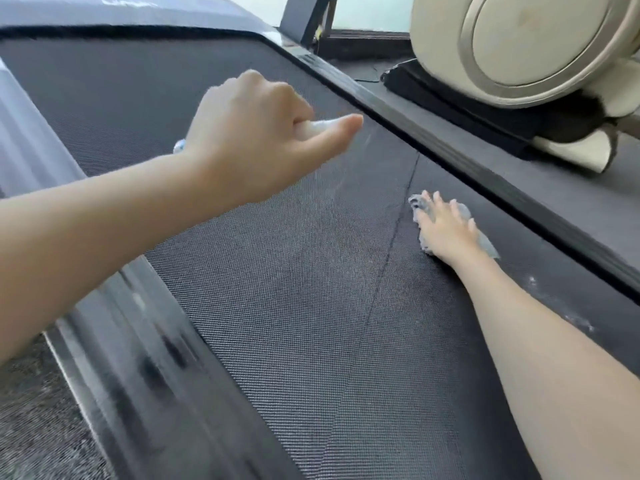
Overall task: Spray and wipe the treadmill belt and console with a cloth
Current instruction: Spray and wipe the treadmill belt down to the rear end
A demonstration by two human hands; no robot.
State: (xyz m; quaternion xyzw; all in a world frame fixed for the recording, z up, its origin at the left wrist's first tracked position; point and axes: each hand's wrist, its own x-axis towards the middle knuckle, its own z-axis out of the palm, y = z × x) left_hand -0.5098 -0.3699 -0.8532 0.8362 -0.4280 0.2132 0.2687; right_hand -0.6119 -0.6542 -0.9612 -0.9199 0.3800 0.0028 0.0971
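The dark textured treadmill belt (277, 289) fills most of the view, with a thin seam line crossing it. My left hand (256, 140) hovers over the belt's upper middle and grips a small spray bottle (320, 127), mostly hidden in the fist; a faint mist streak trails down to its right. My right hand (446, 230) lies flat with spread fingers on a grey cloth (485, 245), pressing it onto the belt near the right side rail. The console is out of view.
A dark side rail (519, 202) borders the belt on the right and a grey one (121, 323) on the left. A cream-coloured exercise machine (519, 46) stands beyond the right rail. Speckled floor (27, 410) shows at the lower left.
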